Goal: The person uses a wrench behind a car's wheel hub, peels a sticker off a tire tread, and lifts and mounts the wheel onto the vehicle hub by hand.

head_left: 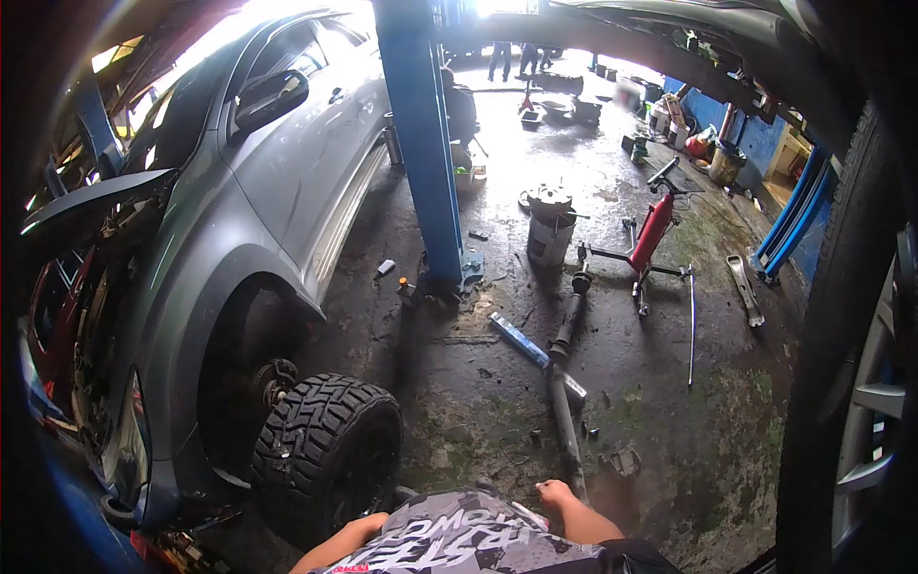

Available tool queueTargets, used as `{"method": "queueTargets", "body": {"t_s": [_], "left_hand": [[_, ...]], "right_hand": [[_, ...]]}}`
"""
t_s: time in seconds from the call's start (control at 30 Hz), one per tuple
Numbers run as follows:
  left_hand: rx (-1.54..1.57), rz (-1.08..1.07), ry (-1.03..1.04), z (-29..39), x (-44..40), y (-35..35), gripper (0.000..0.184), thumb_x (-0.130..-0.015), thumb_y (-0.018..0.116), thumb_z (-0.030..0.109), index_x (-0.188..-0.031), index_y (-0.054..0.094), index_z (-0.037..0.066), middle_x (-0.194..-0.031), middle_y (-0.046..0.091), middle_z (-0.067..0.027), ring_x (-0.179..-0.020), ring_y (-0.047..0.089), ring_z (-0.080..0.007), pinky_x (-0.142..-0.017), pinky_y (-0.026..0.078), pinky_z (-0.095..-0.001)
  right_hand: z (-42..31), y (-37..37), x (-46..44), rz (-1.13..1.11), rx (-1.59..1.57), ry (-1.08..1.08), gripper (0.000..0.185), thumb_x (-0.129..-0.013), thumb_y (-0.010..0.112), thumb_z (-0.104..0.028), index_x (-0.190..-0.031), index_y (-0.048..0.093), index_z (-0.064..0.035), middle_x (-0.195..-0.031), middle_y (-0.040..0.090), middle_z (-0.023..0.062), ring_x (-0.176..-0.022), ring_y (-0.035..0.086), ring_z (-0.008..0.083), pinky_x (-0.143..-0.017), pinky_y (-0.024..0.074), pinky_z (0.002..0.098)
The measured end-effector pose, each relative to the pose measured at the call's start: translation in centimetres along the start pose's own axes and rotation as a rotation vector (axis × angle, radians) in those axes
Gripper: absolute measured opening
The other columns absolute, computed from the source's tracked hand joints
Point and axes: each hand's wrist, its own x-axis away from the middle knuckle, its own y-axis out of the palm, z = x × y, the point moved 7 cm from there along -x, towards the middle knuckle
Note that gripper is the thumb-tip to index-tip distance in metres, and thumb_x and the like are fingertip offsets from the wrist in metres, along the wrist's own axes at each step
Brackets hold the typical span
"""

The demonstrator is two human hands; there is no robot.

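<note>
At the bottom edge, my left hand point(367, 525) is beside the chunky off-road tyre point(320, 435), partly covered by my patterned shirt. Its fingers are hidden. My right hand point(553, 493) is in front of my body with its fingers curled; what is in them, if anything, does not show. Close by the right hand is the near end of a long drive shaft point(564, 411) lying on the floor. The tyre stands upright next to the silver car point(206, 239), whose front wheel hub point(275, 381) is bare.
A blue lift post point(421, 143) rises beside the car. Ahead are a bucket point(551, 239) with parts on top, a red jack point(652, 234), a thin rod point(691, 330), a metal arm point(745, 290) and a blue-white long box point(519, 340). Another vehicle's wheel point(865, 421) is close on the right.
</note>
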Motion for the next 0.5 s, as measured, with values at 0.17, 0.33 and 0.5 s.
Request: {"method": "queueTargets", "body": {"t_s": [0.17, 0.33, 0.5], "left_hand": [[-0.005, -0.002, -0.006, 0.0, -0.1, 0.0, 0.051, -0.084, 0.069, 0.040, -0.120, 0.067, 0.004, -0.116, 0.070, -0.0122, -0.104, 0.064, -0.0200, -0.088, 0.048, -0.0389], [-0.008, -0.003, -0.011, -0.2, -0.2, 0.0, 0.051, -0.084, 0.069, 0.040, -0.121, 0.067, 0.004, -0.116, 0.070, -0.0124, -0.104, 0.064, -0.0201, -0.089, 0.048, -0.0389], [-0.014, -0.013, -0.009, -0.4, 0.1, 0.1, 0.052, -0.084, 0.069, 0.040, -0.121, 0.067, 0.004, -0.117, 0.070, -0.0126, -0.105, 0.064, -0.0203, -0.089, 0.048, -0.0389]], "right_hand": [[0.9, 0.6, -0.1, -0.121, -0.094, 0.107, 0.046, -0.093, 0.056, -0.050, -0.116, 0.072, -0.0130, -0.119, 0.068, 0.0178, -0.115, 0.062, 0.0349, -0.098, 0.0487, 0.0411], [0.4, 0.4, 0.0, -0.109, -0.070, 0.098, 0.047, -0.093, 0.056, -0.049, -0.116, 0.072, -0.0110, -0.119, 0.068, 0.0186, -0.115, 0.062, 0.0354, -0.098, 0.0486, 0.0414], [0.9, 1.0, -0.9, -0.094, -0.057, 0.070, 0.049, -0.094, 0.054, -0.050, -0.113, 0.072, -0.0091, -0.116, 0.068, 0.0197, -0.113, 0.063, 0.0348, -0.096, 0.0495, 0.0416]]}}
